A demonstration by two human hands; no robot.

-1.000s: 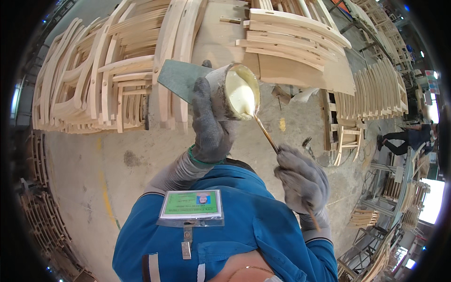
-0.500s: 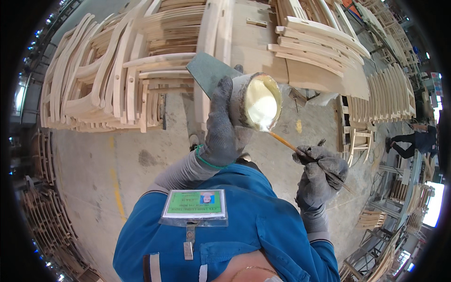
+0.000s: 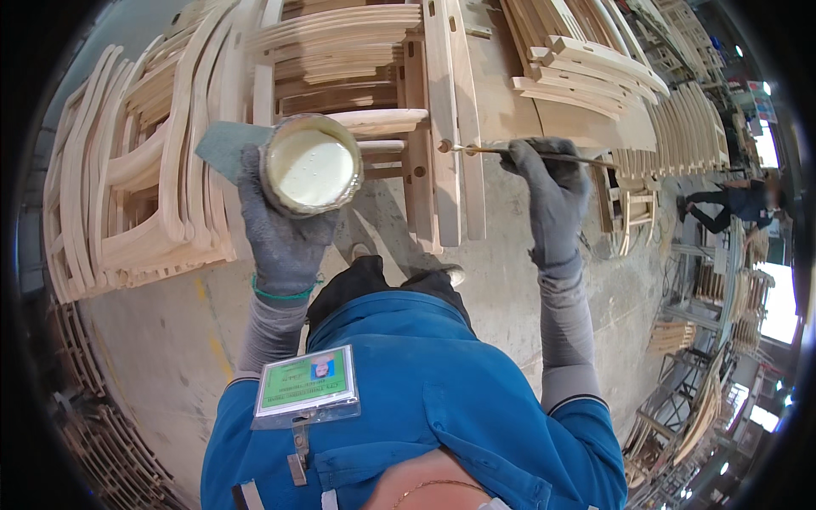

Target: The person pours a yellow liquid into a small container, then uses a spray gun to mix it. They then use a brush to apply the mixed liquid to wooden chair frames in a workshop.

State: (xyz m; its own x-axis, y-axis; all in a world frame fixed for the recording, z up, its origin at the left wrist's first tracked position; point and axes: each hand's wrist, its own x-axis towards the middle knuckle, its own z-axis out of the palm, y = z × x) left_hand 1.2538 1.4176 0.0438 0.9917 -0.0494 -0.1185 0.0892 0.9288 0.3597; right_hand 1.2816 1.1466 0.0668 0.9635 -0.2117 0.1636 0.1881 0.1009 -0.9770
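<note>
My left hand [image 3: 289,242], in a grey glove, is wrapped around a round cup [image 3: 273,174] crusted at the rim. Thick cream-white liquid [image 3: 313,167] fills much of it. A flat grey-green piece [image 3: 223,150], perhaps a sanding sheet, sticks out beside the cup on the same hand's side. My gloved right hand [image 3: 554,191] pinches a thin stick [image 3: 493,150], held nearly level. Its whitened left tip is at a round hole in a pale wooden bar [image 3: 446,191]; whether it goes inside cannot be made out.
Stacked wooden chair frames [image 3: 161,170] stand at the left and ahead. More curved wooden parts [image 3: 595,76] lie on cardboard at the far right. A small wooden frame [image 3: 637,212] stands on the concrete floor [image 3: 501,297]. A person [image 3: 735,204] is at the right edge.
The stick has left the cup and moved up to the wooden bar with my right hand. My left hand has carried the cup leftward, and the cup is turned more upright.
</note>
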